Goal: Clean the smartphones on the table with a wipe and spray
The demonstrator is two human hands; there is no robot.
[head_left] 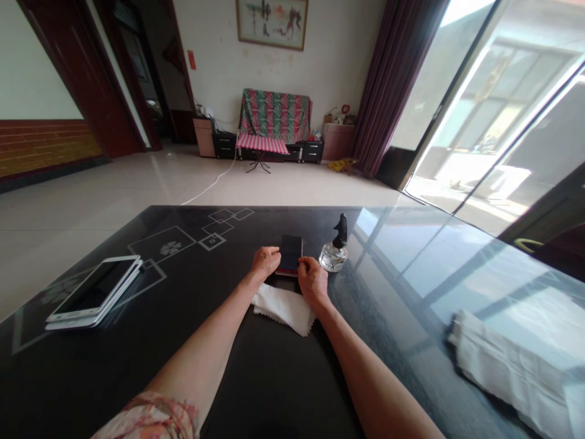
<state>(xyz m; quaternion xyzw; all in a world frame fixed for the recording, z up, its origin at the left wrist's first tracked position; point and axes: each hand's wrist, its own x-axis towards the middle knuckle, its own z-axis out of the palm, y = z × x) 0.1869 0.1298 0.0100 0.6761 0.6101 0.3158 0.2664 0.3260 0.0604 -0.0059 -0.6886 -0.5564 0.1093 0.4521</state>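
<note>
A dark smartphone [290, 253] with a thin red edge lies screen up at the middle of the black table. At its left edge, my left hand [266, 262] is closed with the fingertips on the phone's side. My right hand [313, 279] pinches the lower right edge of the same phone. Just below the phone, a white cloth [286, 310] with a zigzag border lies between my wrists. Close beyond my right hand stands a clear glass spray bottle [333, 257] with a black trigger head.
White tablets [94, 292] lie stacked on the left of the table [192, 366]. A folded pale cloth [507, 366] rests on the right. Across the floor are a small folding table [262, 144] with a striped cover and low cabinets; glass doors stand at the right.
</note>
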